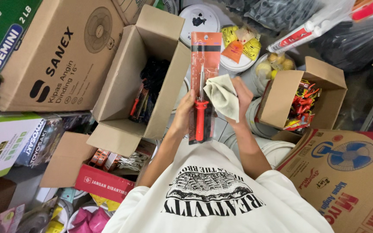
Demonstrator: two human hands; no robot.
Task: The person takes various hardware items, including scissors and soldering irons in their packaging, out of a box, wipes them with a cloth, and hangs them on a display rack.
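Crowded storeroom floor, packed with cartons all around. Left of the grip, a large brown fan carton (61, 51); lower right, another fan carton (346, 172) with red print. Just left of the grip, an open tall carton (139, 82) holding more packaged screwdrivers; to the right, a smaller open carton (301, 92) of red-and-yellow packs. Beyond the grip, white bucket lids (199, 19). At centre, a carded screwdriver (202, 90), red handle down, upright, held along its left edge by the left hand (184, 114). Right hand (240, 97) closed around a pale cloth (222, 96), pressed against the pack's right side.
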